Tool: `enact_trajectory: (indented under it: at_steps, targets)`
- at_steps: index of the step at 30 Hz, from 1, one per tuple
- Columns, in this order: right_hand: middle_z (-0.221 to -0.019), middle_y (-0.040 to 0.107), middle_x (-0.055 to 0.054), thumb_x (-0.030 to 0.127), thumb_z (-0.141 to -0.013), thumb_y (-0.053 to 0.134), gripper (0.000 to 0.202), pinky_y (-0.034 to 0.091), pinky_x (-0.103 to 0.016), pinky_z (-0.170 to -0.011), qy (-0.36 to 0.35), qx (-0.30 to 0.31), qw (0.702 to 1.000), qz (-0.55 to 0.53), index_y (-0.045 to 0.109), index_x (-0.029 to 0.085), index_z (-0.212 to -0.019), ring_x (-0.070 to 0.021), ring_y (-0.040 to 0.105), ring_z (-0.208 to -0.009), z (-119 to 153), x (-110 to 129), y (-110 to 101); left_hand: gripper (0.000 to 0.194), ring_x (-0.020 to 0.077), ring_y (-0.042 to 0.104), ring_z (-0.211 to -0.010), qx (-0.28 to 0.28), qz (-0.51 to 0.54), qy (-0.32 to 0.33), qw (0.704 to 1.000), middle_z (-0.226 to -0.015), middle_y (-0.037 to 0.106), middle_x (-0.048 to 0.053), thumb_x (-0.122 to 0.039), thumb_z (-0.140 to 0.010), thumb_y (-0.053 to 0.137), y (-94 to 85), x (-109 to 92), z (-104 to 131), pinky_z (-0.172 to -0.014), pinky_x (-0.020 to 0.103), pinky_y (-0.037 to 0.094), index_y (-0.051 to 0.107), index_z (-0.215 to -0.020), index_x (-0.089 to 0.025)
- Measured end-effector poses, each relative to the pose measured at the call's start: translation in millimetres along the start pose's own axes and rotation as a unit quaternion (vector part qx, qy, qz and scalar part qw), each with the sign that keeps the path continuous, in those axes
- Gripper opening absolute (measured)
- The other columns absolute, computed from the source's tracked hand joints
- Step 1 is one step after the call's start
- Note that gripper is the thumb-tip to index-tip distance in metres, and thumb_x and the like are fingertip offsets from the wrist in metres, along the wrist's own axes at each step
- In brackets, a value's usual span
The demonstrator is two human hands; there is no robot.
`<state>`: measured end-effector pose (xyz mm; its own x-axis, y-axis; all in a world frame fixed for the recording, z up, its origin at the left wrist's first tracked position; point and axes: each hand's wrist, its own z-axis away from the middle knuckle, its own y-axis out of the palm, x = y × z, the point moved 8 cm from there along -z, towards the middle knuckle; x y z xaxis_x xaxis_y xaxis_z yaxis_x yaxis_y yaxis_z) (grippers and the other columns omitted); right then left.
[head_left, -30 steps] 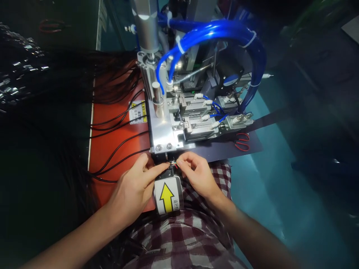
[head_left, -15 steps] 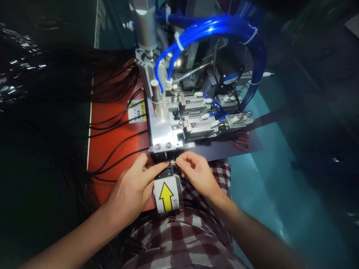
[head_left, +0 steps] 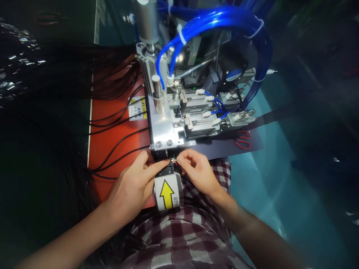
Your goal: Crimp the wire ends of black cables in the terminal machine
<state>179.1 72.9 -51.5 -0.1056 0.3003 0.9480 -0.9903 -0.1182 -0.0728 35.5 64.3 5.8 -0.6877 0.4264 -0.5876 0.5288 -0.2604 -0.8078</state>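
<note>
The right hand point(head_left: 199, 170) grips small wires point(head_left: 174, 161); the left hand's point(head_left: 133, 186) index fingertip meets them, its grip unclear.

Red-handled scissors point(head_left: 243, 140) lie beyond and to the right of the right hand point(head_left: 196, 170). Black cables point(head_left: 112, 154) cross the orange-red mat point(head_left: 106, 142) beyond the left hand point(head_left: 134, 183); a yellow-and-white warning label point(head_left: 137, 108) sits farther out. Glinting metallic pieces point(head_left: 17, 76) lie far left of that hand. A checked garment point(head_left: 179, 239) shows nearer the wearer than both hands.
</note>
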Motion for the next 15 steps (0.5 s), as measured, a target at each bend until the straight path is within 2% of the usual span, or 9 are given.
enact_trajectory:
  at_steps: [4,8,11,15]
  targets:
    - [-0.061,0.047,0.003,0.030,-0.084,0.055,0.018,0.034,-0.025,-0.049,-0.006,0.002,1.000,0.000,0.053,0.017,-0.071,-0.0112,0.042,-0.052,-1,0,1,0.034,0.0189,0.059,-0.087,0.002,-0.008,0.002,1.000,-0.103,0.052,0.009,-0.014,-0.089,0.042,0.6,0,1,-0.074,0.030,0.053,0.062,-0.116,-0.019]
    - [-0.065,0.049,0.002,0.027,-0.084,0.054,0.015,0.036,-0.025,-0.052,-0.039,-0.023,0.999,0.014,0.053,0.017,-0.072,-0.0115,0.043,-0.055,1,2,0,0.035,0.0166,0.059,-0.077,0.004,-0.042,0.013,0.999,-0.096,0.051,0.008,-0.013,-0.089,0.042,0.7,-3,0,-0.066,0.028,0.052,0.061,-0.117,-0.020]
    - [-0.065,0.049,0.002,0.026,-0.084,0.053,0.015,0.037,-0.024,-0.054,-0.053,-0.046,0.997,0.026,0.052,0.017,-0.072,-0.0117,0.044,-0.057,3,3,0,0.035,0.0165,0.058,-0.069,0.011,-0.103,0.020,0.994,-0.088,0.049,0.006,-0.013,-0.087,0.043,1.5,-5,0,-0.056,0.027,0.050,0.060,-0.117,-0.021]
    - [-0.064,0.049,0.002,0.027,-0.085,0.051,0.016,0.037,-0.024,-0.051,-0.030,-0.053,0.997,0.044,0.051,0.018,-0.072,-0.0114,0.043,-0.054,5,2,3,0.036,0.0180,0.056,-0.062,0.016,-0.207,0.046,0.977,-0.082,0.050,0.006,-0.011,-0.087,0.043,4.1,-12,1,-0.048,0.026,0.044,0.060,-0.117,-0.021]
